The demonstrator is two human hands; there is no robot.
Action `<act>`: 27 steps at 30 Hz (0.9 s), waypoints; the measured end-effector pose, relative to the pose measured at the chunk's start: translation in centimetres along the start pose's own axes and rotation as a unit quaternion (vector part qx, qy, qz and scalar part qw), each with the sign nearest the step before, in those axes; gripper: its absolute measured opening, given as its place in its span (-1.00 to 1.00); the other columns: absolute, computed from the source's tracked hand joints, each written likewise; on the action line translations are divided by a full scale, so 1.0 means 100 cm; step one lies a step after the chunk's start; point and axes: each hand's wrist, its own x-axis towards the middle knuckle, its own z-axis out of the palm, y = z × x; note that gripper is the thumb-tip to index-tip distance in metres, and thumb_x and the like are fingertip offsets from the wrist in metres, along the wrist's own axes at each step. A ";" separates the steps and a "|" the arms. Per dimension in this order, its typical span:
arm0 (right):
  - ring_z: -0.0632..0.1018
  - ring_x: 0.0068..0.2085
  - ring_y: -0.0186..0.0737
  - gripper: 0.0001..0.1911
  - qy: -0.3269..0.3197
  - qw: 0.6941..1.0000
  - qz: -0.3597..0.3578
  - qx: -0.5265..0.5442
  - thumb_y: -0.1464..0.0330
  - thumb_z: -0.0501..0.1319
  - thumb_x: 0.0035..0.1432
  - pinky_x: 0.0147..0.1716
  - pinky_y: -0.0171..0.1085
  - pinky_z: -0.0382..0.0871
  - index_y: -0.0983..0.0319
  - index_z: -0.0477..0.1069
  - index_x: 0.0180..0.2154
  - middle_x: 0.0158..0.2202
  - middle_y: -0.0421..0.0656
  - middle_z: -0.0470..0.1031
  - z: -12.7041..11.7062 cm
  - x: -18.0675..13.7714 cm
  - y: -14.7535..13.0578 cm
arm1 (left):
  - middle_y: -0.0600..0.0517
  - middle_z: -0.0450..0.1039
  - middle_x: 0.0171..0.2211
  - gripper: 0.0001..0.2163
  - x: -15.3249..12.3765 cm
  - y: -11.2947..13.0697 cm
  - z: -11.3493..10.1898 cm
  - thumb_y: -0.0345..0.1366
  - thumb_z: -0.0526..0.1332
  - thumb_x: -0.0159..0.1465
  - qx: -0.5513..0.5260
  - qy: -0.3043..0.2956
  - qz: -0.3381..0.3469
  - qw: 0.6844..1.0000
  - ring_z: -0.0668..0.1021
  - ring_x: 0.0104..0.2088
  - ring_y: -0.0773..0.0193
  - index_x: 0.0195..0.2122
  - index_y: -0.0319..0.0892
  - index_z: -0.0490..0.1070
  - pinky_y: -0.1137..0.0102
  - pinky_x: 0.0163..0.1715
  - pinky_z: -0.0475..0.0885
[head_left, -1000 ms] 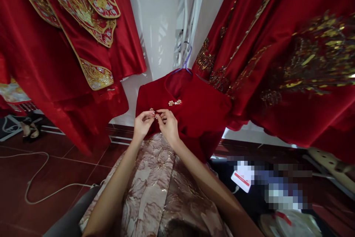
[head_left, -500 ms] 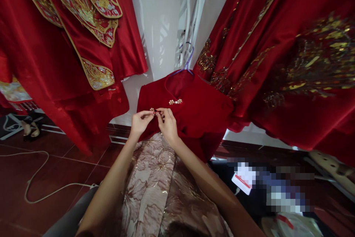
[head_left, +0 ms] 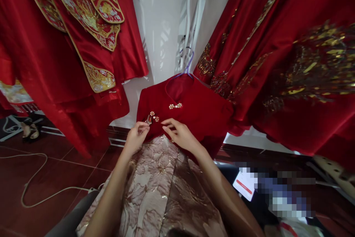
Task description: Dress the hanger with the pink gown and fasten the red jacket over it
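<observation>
A red velvet dress [head_left: 199, 115] hangs in front of me on a thin purple hanger [head_left: 189, 63]. Its upper flower-shaped clasp [head_left: 175, 106] lies across the front below the collar. To the lower left, on the chest, is a second flower-shaped clasp [head_left: 154, 116]; beside it hangs a small jewelled ornament [head_left: 149, 119]. My left hand [head_left: 136, 138] is by the ornament's lower end, loosely curled, with thumb and forefinger slightly apart. On the right side of the lower clasp, my right hand [head_left: 179, 133] hovers off it, fingers apart and holding nothing.
Red embroidered garments hang at left [head_left: 111, 41] and right [head_left: 280, 52] against a pale wall [head_left: 158, 19]. A patterned pale-pink fabric [head_left: 151, 178] covers my lap. A white cable [head_left: 48, 202] runs over the tiled floor. A lit phone [head_left: 245, 184] lies at lower right.
My hands have drawn apart from the lower clasp, the left one down and left, the right one right and down. The clasp and jewelled ornament now show.
</observation>
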 end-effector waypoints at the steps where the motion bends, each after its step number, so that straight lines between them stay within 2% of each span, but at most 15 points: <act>1: 0.55 -0.22 -0.27 -0.76 -0.015 1.000 0.016 -0.007 0.27 0.08 0.22 -0.26 -0.27 0.49 0.19 0.40 -0.13 -0.19 -0.12 0.51 -0.008 -0.009 -0.002 | -0.07 0.48 -0.20 -0.78 -0.013 -0.006 0.003 -0.22 0.19 0.17 0.012 0.010 0.004 1.000 0.54 -0.18 0.23 -0.19 -0.19 0.39 0.24 -0.07 0.41; 5: 0.57 -0.27 -0.22 -0.77 -0.030 0.995 0.062 -0.077 0.27 0.09 0.21 -0.25 -0.23 0.46 0.18 0.48 -0.21 -0.26 -0.13 0.57 -0.028 -0.038 -0.001 | -0.10 0.40 -0.10 -0.60 -0.051 -0.017 0.020 -0.22 0.15 0.22 0.051 0.007 -0.004 0.999 0.50 -0.09 0.20 0.10 -0.12 0.24 0.22 -0.03 0.37; 9: 0.59 -0.32 -0.20 -0.77 -0.039 0.990 0.096 -0.092 0.26 0.09 0.20 -0.31 -0.22 0.45 0.16 0.49 -0.23 -0.26 -0.14 0.58 -0.032 -0.049 0.009 | -0.08 0.38 -0.11 -0.50 -0.058 -0.015 0.032 -0.26 0.09 0.25 0.098 0.011 -0.012 0.995 0.49 -0.11 0.18 0.23 -0.03 0.06 0.18 -0.03 0.36; 13: 0.59 -0.28 -0.19 -0.79 -0.032 0.991 0.095 -0.086 0.32 0.08 0.19 -0.29 -0.21 0.45 0.15 0.47 -0.21 -0.25 -0.15 0.58 -0.029 -0.049 0.019 | -0.06 0.37 -0.16 -0.44 -0.054 -0.018 0.032 -0.36 0.04 0.23 0.103 0.002 -0.007 0.995 0.48 -0.14 0.20 0.27 -0.05 -0.05 0.21 -0.04 0.36; 17: 0.58 -0.31 -0.21 -0.80 0.011 0.988 0.107 -0.109 0.34 0.11 0.16 -0.31 -0.23 0.43 0.19 0.41 -0.17 -0.32 -0.12 0.57 -0.026 -0.049 0.026 | -0.07 0.38 -0.19 -0.42 -0.049 -0.021 0.034 -0.42 0.05 0.18 0.142 -0.011 0.016 0.990 0.47 -0.17 0.20 0.26 -0.09 0.03 0.22 -0.04 0.34; 19: 0.58 -0.35 -0.22 -0.78 0.012 0.986 0.114 -0.123 0.32 0.11 0.16 -0.33 -0.25 0.42 0.21 0.38 -0.15 -0.35 -0.13 0.56 -0.025 -0.049 0.026 | -0.08 0.40 -0.20 -0.39 -0.044 -0.020 0.034 -0.43 0.06 0.16 0.170 -0.014 0.019 0.985 0.48 -0.19 0.18 0.28 -0.11 0.01 0.23 -0.07 0.34; 21: 0.57 -0.39 -0.25 -0.76 -0.005 0.985 0.119 -0.126 0.30 0.11 0.17 -0.36 -0.27 0.41 0.21 0.37 -0.13 -0.37 -0.15 0.57 -0.026 -0.050 0.026 | -0.10 0.43 -0.19 -0.35 -0.036 -0.017 0.031 -0.41 0.08 0.16 0.209 -0.028 -0.015 0.977 0.50 -0.23 0.16 0.31 -0.14 -0.07 0.24 -0.11 0.35; 24: 0.57 -0.40 -0.26 -0.75 -0.017 0.983 0.123 -0.133 0.28 0.11 0.17 -0.37 -0.31 0.39 0.20 0.36 -0.12 -0.37 -0.17 0.57 -0.028 -0.051 0.024 | -0.08 0.49 -0.28 -0.34 -0.019 -0.014 0.018 -0.34 0.08 0.19 0.258 -0.075 -0.108 0.957 0.54 -0.33 0.13 0.32 -0.15 -0.13 0.28 -0.20 0.37; 27: 0.57 -0.38 -0.27 -0.76 -0.017 0.981 0.127 -0.144 0.28 0.11 0.17 -0.36 -0.31 0.40 0.19 0.37 -0.12 -0.36 -0.18 0.57 -0.030 -0.052 0.024 | -0.04 0.51 -0.34 -0.32 -0.001 -0.017 0.004 -0.29 0.11 0.19 0.263 -0.082 -0.118 0.954 0.56 -0.33 0.12 0.32 -0.15 -0.13 0.31 -0.22 0.37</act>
